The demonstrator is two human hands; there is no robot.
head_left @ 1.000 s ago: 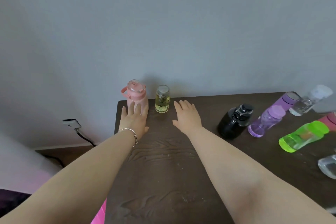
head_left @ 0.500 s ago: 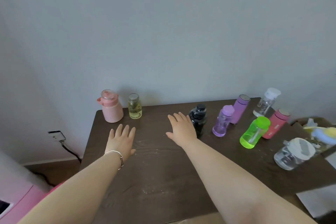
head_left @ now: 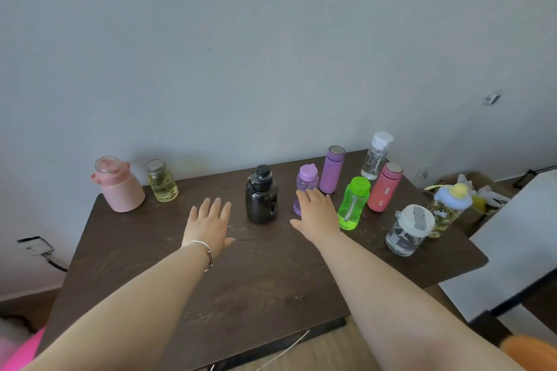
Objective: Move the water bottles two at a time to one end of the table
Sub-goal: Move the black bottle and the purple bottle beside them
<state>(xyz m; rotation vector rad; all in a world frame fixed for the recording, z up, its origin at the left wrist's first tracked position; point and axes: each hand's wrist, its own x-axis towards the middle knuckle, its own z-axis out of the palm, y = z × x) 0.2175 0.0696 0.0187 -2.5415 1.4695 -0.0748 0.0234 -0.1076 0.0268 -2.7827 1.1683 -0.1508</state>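
Observation:
A pink jug (head_left: pixel 119 185) and a yellow-tinted jar (head_left: pixel 162 181) stand at the far left corner of the dark wooden table (head_left: pixel 256 277). My left hand (head_left: pixel 209 223) is open, palm down, just left of a black bottle (head_left: pixel 261 194). My right hand (head_left: pixel 316 212) is open, its fingers just in front of a small translucent purple bottle (head_left: pixel 306 179); whether they touch it is unclear. To the right stand a purple flask (head_left: pixel 332 169), a green bottle (head_left: pixel 353 203), a pink-red flask (head_left: pixel 385 187), a clear white-capped bottle (head_left: pixel 376 156), a clear white-lidded cup (head_left: pixel 407 230) and a bottle with a blue and yellow top (head_left: pixel 449 209).
A grey wall (head_left: pixel 271 54) runs behind the table. A white surface with a black frame (head_left: pixel 518 238) sits beyond the right edge, with a box of clutter (head_left: pixel 482 190) behind it. A wall socket with a cable (head_left: pixel 33 247) is at lower left.
Both hands have left the pink jug and jar at the left corner and moved right across the table; they now sit on either side of the black bottle. The view panned right.

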